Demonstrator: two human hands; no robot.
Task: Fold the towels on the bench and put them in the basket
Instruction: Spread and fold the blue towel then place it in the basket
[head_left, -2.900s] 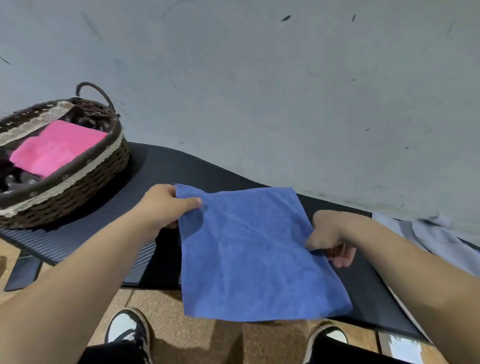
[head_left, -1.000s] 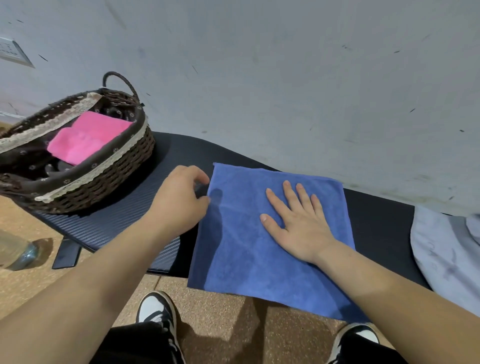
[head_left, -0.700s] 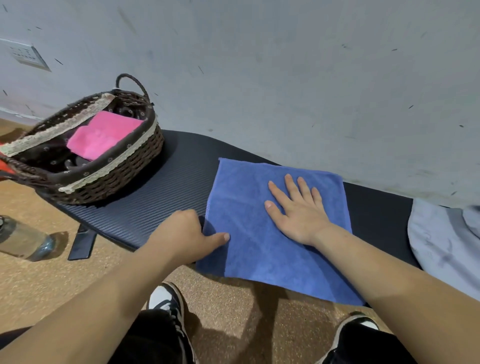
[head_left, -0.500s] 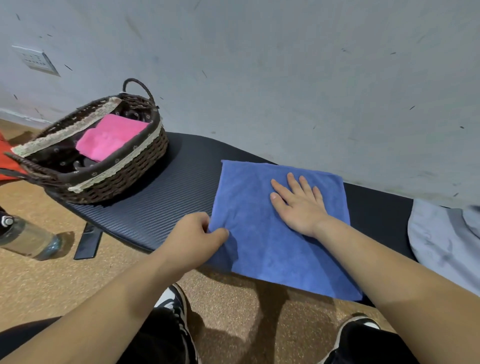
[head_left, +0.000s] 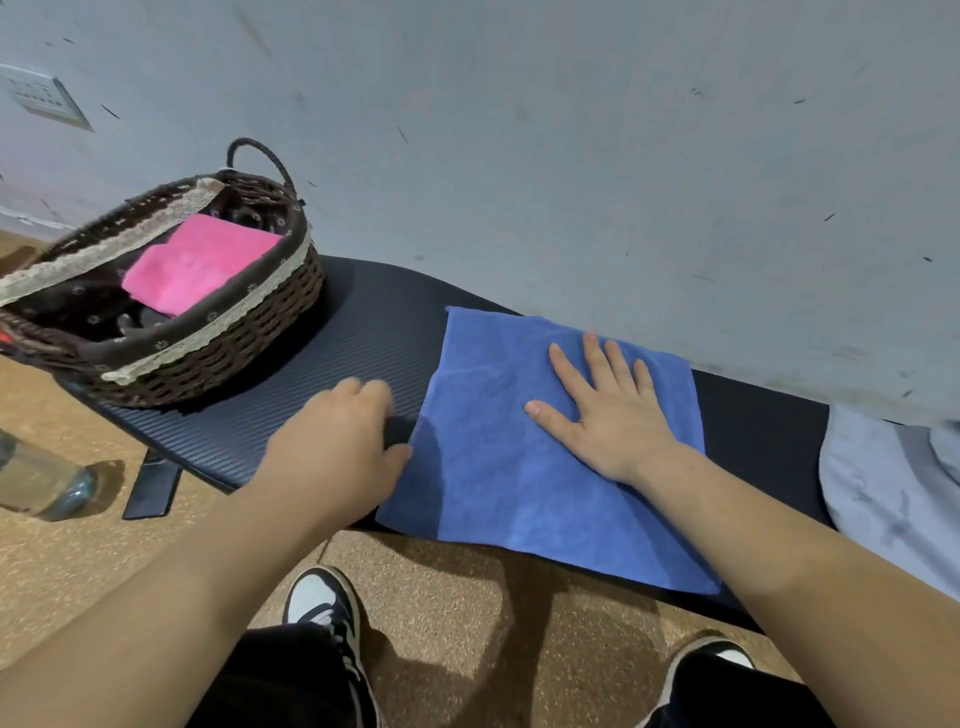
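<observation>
I hold my right grip (head_left: 608, 421) spread on the blue towel (head_left: 493, 483); left grip (head_left: 337, 447) at its edge, unclear; overhang may drag it down.

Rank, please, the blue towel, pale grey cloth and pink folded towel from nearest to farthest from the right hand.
1. Blue towel: under the flat right hand.
2. Pale grey cloth: right end of the bench.
3. Pink folded towel: in the wicker basket, far left.
</observation>
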